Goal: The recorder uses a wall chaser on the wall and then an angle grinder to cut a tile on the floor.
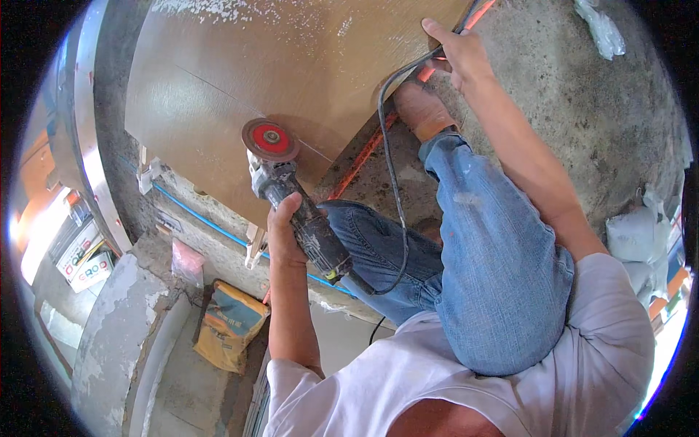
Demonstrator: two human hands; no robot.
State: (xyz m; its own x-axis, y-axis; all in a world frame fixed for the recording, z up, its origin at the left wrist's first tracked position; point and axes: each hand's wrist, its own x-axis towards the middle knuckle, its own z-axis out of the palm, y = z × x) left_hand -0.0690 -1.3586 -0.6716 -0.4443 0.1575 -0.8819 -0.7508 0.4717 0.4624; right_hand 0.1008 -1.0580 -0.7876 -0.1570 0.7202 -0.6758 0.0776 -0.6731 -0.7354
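Observation:
My left hand (286, 227) is wrapped round the dark body of an angle grinder (309, 231). Its round red disc (271, 138) faces up over a large brown board (211, 116); I cannot tell whether it touches the surface. A thin straight line runs across the board and passes beneath the disc. Out at the board's right edge, my right hand (462, 54) grips with the thumb on top and the other fingers partly hidden. The grinder's black cord (389, 146) loops past my bent knee and up along that edge by my right hand.
White flecks (218, 9) lie on the board's far part. An orange-red bar (364, 156) runs beneath its right edge, beside my bare foot (422, 109). To the left are a blue hose (200, 213), a yellow bag (231, 328) and a curved concrete ledge (120, 328). Plastic bags (637, 233) lie right.

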